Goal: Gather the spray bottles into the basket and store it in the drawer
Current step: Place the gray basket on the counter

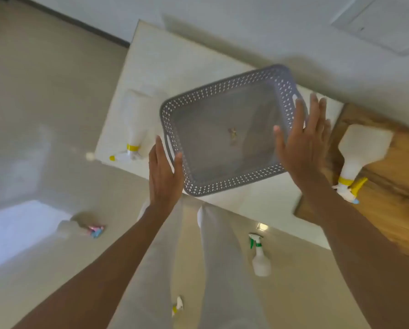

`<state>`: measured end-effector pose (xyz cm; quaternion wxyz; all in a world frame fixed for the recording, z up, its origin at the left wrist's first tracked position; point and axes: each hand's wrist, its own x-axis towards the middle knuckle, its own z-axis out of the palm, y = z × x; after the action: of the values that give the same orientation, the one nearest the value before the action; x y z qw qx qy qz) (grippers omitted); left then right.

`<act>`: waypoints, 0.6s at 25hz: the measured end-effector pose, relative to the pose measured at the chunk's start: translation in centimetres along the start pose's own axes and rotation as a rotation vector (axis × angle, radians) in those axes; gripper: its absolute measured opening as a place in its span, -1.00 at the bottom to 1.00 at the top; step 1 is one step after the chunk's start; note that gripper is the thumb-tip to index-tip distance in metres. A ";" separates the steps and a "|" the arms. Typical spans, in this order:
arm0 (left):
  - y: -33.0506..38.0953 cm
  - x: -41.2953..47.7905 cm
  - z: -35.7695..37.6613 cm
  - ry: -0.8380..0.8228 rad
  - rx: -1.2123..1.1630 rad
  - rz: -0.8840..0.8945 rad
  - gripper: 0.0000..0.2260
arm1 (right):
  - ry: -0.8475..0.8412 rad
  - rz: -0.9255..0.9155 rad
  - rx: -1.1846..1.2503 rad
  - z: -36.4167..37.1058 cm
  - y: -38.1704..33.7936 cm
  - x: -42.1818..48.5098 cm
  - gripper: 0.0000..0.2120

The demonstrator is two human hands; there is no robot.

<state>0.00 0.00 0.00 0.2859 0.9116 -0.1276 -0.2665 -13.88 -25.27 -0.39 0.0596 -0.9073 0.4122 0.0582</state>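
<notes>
Basket [227, 136]: empty, on white cabinet top [151, 67], central for loading | left hand [164, 173], right hand [303, 143]: flat, spread, flanking, apparently grasping nothing | bottles: cabinet [133, 129], wood counter [355, 157], floor [260, 257].

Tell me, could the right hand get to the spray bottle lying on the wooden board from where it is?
Probably yes. The right hand is open beside the basket, and nothing lies between it and the spray bottle.

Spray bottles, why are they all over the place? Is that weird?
Yes, they are scattered. One lies on its side on the white counter, one on the wooden top, and three more sit on the floor. The gray basket holds no bottles yet.
</notes>
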 end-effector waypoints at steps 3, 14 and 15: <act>-0.5 1.4 0.9 0.113 -0.038 -0.110 -0.59 | 0.088 0.123 0.161 0.8 0.5 1.9 -0.38; 1.5 6.4 1.2 0.065 -0.437 -0.417 -0.72 | 0.060 0.315 0.532 1.4 2.0 4.4 -0.67; 1.8 7.1 0.9 0.059 -0.435 -0.404 -0.71 | 0.054 0.371 0.572 1.3 1.9 3.8 -0.66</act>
<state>5.17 -4.62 -2.48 0.4191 0.8434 0.1250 -0.3123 -12.92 -29.11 -2.36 0.2890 -0.7645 0.5714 -0.0739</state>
